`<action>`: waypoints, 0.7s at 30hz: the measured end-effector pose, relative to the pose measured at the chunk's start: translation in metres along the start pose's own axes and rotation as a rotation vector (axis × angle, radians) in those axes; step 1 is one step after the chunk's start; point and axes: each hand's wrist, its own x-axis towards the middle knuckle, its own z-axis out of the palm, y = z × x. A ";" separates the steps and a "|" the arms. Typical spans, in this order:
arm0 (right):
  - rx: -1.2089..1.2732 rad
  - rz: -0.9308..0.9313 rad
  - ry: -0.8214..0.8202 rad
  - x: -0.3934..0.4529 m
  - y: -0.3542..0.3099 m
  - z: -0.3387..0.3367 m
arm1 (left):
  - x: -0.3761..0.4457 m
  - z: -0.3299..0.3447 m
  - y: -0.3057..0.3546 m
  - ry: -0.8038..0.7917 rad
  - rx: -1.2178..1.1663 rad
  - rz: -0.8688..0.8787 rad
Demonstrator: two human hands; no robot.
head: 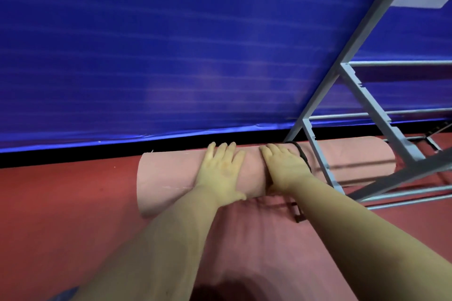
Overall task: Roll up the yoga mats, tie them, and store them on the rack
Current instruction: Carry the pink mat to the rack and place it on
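Right now both hands sit on a rolled pink yoga mat (pixel 168 176) lying across the middle of the frame on the red floor (pixel 61 203). Left hand (pixel 221 170) is flat on top of the roll, fingers straight and slightly spread, fingertips reaching over the far side; palm presses down, nothing grasped. Right hand (pixel 285 166) is just beside it, also laid over the roll with fingers extended forward; thumb side dips toward the near edge of the roll, can't tell if the thumb hooks under. Hands nearly touch, small gap between them at center.

Black strap (pixel 302 154) loops around the roll just right of the right hand. Another dark strap bit (pixel 297 212) lies on the floor below the right wrist, near the roll; blurry, details unclear.

The roll's left end is open at center left, its right end extends to the right of the frame behind the grey metal rack (pixel 362 95). Rack frame fills the right side, diagonal struts and horizontal bars; its lower bars cross in front of the mat's right part. Whether the mat rests on the rack or on the floor beside it: cannot tell.

Blue padded wall (pixel 171 56) covers the upper frame, black strip along its bottom edge just behind the roll. Both forearms come in bare from the bottom of the frame.
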 end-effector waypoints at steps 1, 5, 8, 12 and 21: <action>-0.011 -0.009 -0.017 0.001 -0.001 0.000 | -0.005 -0.002 -0.014 -0.037 0.018 -0.010; -0.064 -0.017 -0.028 0.003 -0.002 -0.002 | -0.030 -0.004 -0.069 -0.157 0.000 -0.163; -0.094 -0.006 -0.032 0.006 -0.003 -0.007 | -0.046 -0.002 -0.095 -0.266 -0.056 -0.233; -0.088 0.006 -0.048 0.007 -0.003 -0.011 | -0.051 0.000 -0.100 -0.272 -0.045 -0.193; -0.066 -0.107 0.003 -0.002 -0.061 -0.021 | -0.046 -0.012 -0.095 -0.044 0.108 -0.128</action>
